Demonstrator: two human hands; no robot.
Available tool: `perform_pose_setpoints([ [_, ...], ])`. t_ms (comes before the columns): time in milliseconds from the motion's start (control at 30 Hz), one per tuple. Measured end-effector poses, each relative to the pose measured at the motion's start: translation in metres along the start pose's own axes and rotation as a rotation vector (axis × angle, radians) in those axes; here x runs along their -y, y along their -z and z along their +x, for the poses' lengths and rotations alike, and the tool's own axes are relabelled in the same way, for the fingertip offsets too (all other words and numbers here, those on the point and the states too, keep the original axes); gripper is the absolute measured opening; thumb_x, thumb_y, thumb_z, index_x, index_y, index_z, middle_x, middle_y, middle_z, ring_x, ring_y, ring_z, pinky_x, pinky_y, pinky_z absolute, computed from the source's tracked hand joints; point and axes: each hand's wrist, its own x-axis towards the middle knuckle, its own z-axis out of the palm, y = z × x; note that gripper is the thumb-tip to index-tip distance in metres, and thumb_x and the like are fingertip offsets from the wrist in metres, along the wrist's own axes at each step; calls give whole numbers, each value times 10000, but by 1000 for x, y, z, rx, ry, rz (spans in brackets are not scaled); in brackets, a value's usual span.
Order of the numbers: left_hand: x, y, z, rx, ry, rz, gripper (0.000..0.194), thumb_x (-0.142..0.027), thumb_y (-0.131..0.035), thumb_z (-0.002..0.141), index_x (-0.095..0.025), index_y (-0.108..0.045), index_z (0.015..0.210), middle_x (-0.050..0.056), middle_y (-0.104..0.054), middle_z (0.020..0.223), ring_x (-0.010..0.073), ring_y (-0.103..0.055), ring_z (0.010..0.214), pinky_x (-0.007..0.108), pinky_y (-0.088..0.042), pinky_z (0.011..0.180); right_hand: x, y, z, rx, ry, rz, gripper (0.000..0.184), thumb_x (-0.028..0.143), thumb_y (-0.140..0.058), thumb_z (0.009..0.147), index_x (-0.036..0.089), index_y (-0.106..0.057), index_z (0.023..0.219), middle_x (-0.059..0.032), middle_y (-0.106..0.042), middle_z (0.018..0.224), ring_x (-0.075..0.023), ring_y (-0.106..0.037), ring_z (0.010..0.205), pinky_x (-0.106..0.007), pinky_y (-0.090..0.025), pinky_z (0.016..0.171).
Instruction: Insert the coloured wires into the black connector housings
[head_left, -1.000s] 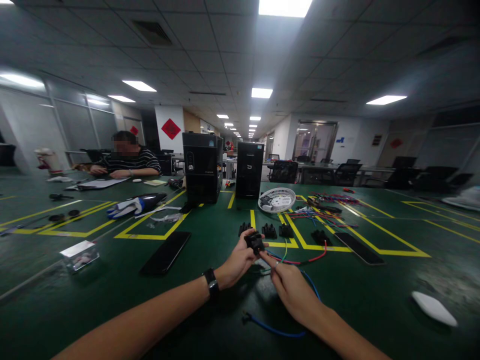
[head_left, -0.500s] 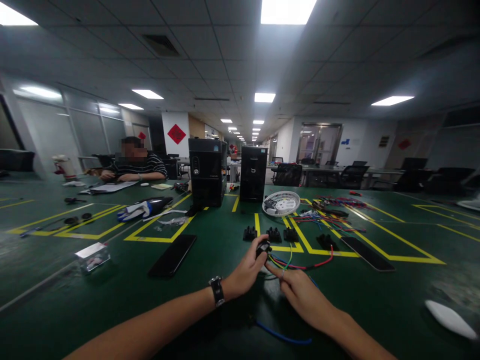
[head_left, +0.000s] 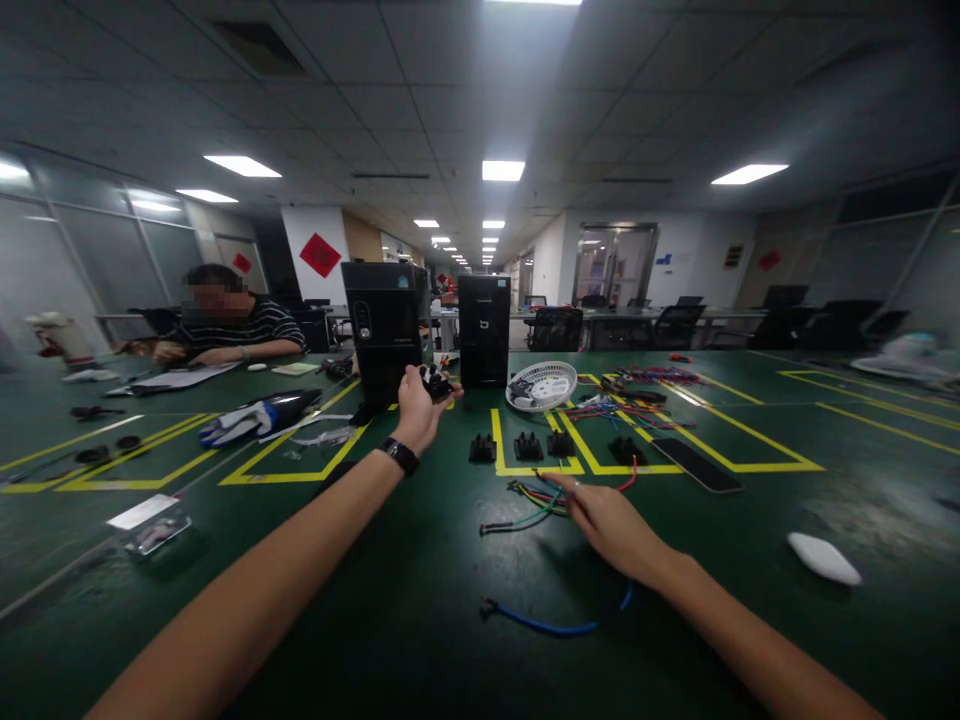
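Note:
My left hand point(head_left: 418, 412) reaches forward and is closed around a small black part point(head_left: 442, 386), held up in front of the computer towers. It looks like the black blocks on the table, but its details are blurred. My right hand point(head_left: 611, 520) is low over the table, closed on a bundle of coloured wires point(head_left: 536, 493), index finger stretched along them. Their left ends fan out past the fingers; the thumb's grip is partly hidden. A blue wire point(head_left: 544, 628) curves below. Beyond the wires sit several black blocks with upright prongs point(head_left: 528, 446).
Two black computer towers point(head_left: 386, 335) point(head_left: 484, 330) stand ahead. Right of them are a white basket point(head_left: 551, 372), tangled wires point(head_left: 637, 400) and a dark flat slab point(head_left: 694, 465). A clear box point(head_left: 150, 525) and a glove point(head_left: 255, 418) lie left. A person point(head_left: 232, 325) sits across the table.
My left hand has moved forward and left, carrying the black part away from the wires. The wires' left ends now lie spread by my right hand. The view has shifted slightly.

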Motion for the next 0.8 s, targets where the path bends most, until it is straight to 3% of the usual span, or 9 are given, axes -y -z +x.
perform_pose_setpoints([
  [67,10,7,-4,129,59,121,281,-453,-351,941,-199,-461,990,11,-632,712,123,-618,561,233,-485,532,-12,2,5,-48,-40,-54,464,181,-333,945,182,-398,1404,-62,-661,854,-199,-609,794,-302,-439,734],
  [133,31,11,-20,229,100,241,304,-466,-382,925,-186,-472,1004,34,-650,715,134,-622,580,189,-425,467,-19,3,11,-55,-11,-79,427,144,-344,936,143,-473,1343,-81,-656,860,-206,-591,837,-311,-430,765],
  [233,67,-1,-39,302,180,317,317,-476,-401,913,-194,-433,1053,33,-651,712,137,-620,574,163,-357,415,-21,0,14,-2,69,-82,341,89,-388,904,133,-625,1146,-100,-651,908,-211,-567,909,-321,-420,821],
  [333,95,-34,-44,384,254,374,301,-456,-382,923,-205,-395,1090,30,-646,760,134,-629,593,165,-361,418,-19,-1,12,-2,105,-99,275,111,-452,893,161,-653,1074,-94,-629,988,-210,-551,954,-334,-409,857],
  [467,126,-93,-41,563,299,478,262,-353,-312,953,-172,-459,1073,50,-630,808,144,-644,665,177,-391,438,-25,11,7,-25,41,-132,214,193,-505,895,174,-659,1043,-94,-600,1037,-213,-549,970,-351,-406,869],
  [600,159,-143,-39,685,313,563,283,-339,-406,945,-138,-551,1081,77,-635,924,167,-640,795,279,-520,614,-28,24,-2,-10,26,-88,209,243,-558,875,171,-650,1048,-95,-589,1052,-213,-546,981,-336,-420,870],
  [700,181,-167,-35,744,267,657,313,-348,-524,903,-154,-564,1146,84,-591,1137,201,-601,959,382,-526,808,-13,27,-8,44,105,-84,185,271,-571,871,184,-662,1006,-78,-595,1012,-211,-555,950,-328,-428,840],
  [800,198,-178,-29,791,213,764,308,-343,-527,902,-170,-573,1152,78,-569,1195,221,-581,1017,403,-509,860,9,28,-14,112,216,-52,185,341,-586,865,187,-672,921,-63,-613,995,-201,-575,919,-305,-425,812],
])
